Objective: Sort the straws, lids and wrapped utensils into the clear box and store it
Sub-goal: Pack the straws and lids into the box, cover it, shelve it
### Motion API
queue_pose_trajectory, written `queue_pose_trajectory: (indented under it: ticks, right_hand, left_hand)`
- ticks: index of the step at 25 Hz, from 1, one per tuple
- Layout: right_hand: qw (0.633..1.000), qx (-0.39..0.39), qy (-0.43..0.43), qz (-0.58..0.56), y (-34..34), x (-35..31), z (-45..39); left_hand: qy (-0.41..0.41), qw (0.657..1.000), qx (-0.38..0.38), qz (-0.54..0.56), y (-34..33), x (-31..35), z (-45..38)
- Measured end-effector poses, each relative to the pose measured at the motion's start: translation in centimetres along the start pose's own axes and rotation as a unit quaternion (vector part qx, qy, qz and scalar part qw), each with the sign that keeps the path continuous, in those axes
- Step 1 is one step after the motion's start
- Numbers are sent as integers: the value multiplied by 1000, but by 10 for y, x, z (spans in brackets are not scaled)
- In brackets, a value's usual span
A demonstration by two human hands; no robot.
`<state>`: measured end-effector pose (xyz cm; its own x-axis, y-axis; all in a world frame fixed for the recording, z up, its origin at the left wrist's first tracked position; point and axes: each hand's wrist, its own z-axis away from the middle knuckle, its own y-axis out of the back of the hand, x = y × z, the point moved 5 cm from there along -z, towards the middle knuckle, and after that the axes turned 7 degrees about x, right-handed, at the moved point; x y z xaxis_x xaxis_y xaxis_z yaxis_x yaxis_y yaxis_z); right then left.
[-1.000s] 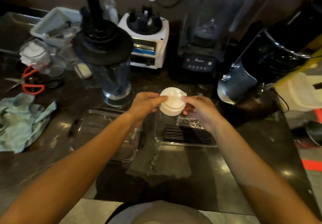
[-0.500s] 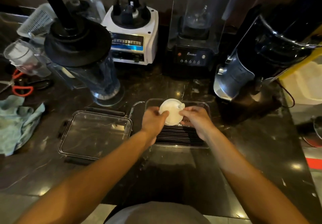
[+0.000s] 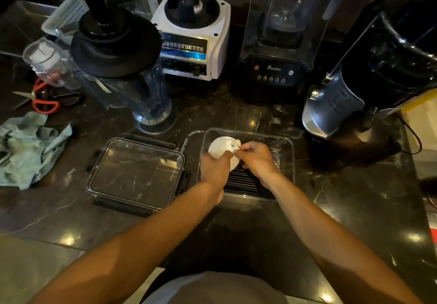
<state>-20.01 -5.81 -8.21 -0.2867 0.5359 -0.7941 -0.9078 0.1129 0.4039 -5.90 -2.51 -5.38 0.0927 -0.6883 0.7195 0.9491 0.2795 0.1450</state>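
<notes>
stack of white cup lids [image 3: 221, 149]: held over the far-left part of the clear box [image 3: 289, 159], tilted, domed tops facing up and toward the far left; stack axis leans the same way. small flap at the rim points right, toward my right fingers.

black straws [image 3: 248, 182]: lying flat on the box floor, near half, long axes running left to right, packed side by side. a clear wrapped item shows behind my right hand; contents too hidden to name.

left hand [image 3: 214, 168]: fingers curled round the near-left edge of the lid stack, gripping it from below and the side. right hand [image 3: 256, 159]: fingertips drawn together, pinching the stack's right rim at the flap. both hands are inside the outline of the box; cannot tell whether the stack touches the box floor.

box lid [image 3: 136, 173]: clear, black latches, lying flat just left of the box, apart from it.

surface: dark marbled countertop [image 3: 343, 209], glossy, with light reflections. along the back: blender jar with black lid [image 3: 123, 64], white blender base [image 3: 194, 36], black blender in a clear enclosure [image 3: 279, 43], a dark machine at right. far left: teal cloth [image 3: 28, 147], orange-handled scissors [image 3: 41, 101].
</notes>
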Motion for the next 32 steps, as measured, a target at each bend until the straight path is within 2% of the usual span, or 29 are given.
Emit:
queue_pose_trajectory:
  ticks: [3,6,12,15,17,21,23,27,30,32]
  right_hand:
    - [1000,3,-1,3,-6,6,-6]
    - [1000,21,1,0,-9,12,-8]
    - [999,-10,38,34,-12,15,-4]
    - [995,17,60,78,-3,5,1]
    - [993,51,86,66,5,-8,5]
    - [974,73,196,84,-2,-67,29]
    - [954,48,259,145,-22,-97,47]
    - [888,-68,350,291,-96,-121,80]
    - [853,-152,334,371,-150,-109,92]
    - [837,-184,311,411,-179,-94,94]
  left_hand:
    - [8,1000,15,-8,-4,1,-3]
    - [23,1000,-1,4,-8,2,-2]
    - [25,1000,-14,8,-4,3,0]
    - [-24,998,-51,-12,7,20,2]
    - [-79,994,-72,-28,21,37,0]
    - [-187,980,-38,-63,77,74,-16]
    - [-210,973,-25,-89,108,83,-33]
    - [-238,953,5,-189,173,73,-66]
    - [-301,894,67,-326,219,58,-81]
    - [-274,861,98,-417,248,43,-94]
